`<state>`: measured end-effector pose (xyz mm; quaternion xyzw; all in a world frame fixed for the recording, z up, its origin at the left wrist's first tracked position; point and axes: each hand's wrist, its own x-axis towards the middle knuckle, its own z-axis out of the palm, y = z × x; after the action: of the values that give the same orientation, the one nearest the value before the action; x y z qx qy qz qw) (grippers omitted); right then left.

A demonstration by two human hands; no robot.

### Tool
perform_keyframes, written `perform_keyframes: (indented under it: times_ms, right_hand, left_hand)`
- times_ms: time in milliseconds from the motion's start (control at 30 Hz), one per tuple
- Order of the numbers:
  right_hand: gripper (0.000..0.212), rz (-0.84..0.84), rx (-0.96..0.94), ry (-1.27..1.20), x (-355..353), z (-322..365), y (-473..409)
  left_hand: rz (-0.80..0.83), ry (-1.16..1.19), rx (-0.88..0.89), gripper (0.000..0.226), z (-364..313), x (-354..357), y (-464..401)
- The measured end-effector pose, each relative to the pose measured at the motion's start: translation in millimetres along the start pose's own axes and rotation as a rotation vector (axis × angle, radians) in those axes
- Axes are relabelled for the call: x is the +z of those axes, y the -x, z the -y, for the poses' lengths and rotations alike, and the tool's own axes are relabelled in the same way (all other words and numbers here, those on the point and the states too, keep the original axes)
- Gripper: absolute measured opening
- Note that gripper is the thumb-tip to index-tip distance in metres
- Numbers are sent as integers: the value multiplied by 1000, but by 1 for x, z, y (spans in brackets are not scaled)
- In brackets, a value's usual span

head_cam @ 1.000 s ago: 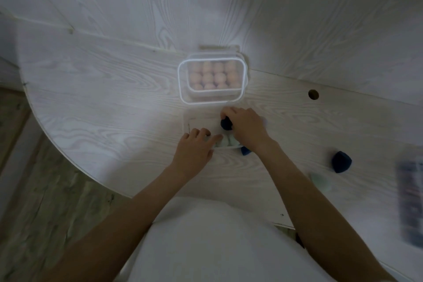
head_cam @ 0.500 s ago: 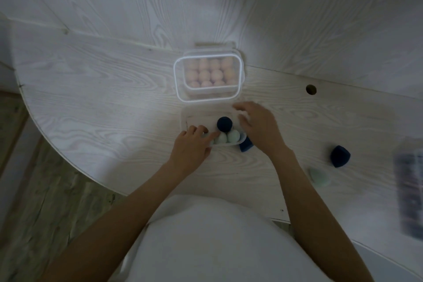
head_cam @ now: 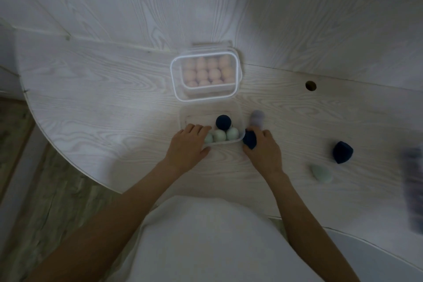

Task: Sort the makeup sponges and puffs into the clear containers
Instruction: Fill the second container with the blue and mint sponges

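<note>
Head view: pale wood-grain worktop (head_cam: 103,98) with a curved near edge, backed by a wall of the same grain. At the back, a lidded clear container (head_cam: 204,75) packed with peach sponges (head_cam: 206,71) in rows. Just in front of it, touching or nearly so, an open clear container (head_cam: 185,117) holding three mint sponges (head_cam: 219,136) in a row along its near wall and one navy sponge (head_cam: 223,122) behind them. Left hand (head_cam: 187,146) resting on the near left corner of the open container, fingers over the rim, thumb against the outer wall; left grip on the container's edge. Right hand (head_cam: 263,151) just beside the container's right end, right grip clenched around a second navy sponge (head_cam: 250,141), thumb and fingers pressing it on the worktop. A blurred lilac sponge (head_cam: 257,118) just beyond the right fingertips. Farther right, well apart from the containers, another loose navy sponge (head_cam: 342,152) and a loose mint sponge (head_cam: 320,173) near it. At the far right edge, a dark blurred shape, too smeared to identify. A round hole (head_cam: 310,86) in the worktop toward the back right.
</note>
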<state>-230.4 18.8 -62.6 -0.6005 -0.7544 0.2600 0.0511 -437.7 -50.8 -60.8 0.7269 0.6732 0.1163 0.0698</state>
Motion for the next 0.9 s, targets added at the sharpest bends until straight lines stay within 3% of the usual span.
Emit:
perform_keyframes:
  times_ms: [233, 300, 367, 467, 567, 800, 900]
  right_hand:
    - [42, -56, 172, -443, -31, 2, 12]
    - [51, -114, 50, -567, -49, 22, 8]
    - [55, -65, -121, -592, -61, 45, -2]
    - [39, 87, -258, -450, -55, 71, -24]
    - [43, 229, -251, -382, -37, 90, -43]
    - [24, 111, -492, 325, -5, 106, -59]
    - [23, 117, -562, 431, 5, 100, -59]
  left_hand:
    - [-2, 7, -3, 43, 3, -1, 3]
    - [-4, 3, -4, 42, 2, -3, 3]
    - [-2, 9, -6, 41, 2, -4, 2]
    - [2, 7, -10, 38, 3, -5, 1]
    - [10, -43, -8, 39, 4, -6, 1]
    - [-7, -110, -32, 39, 6, -3, 6]
    - [-10, -119, -28, 38, 7, -4, 6]
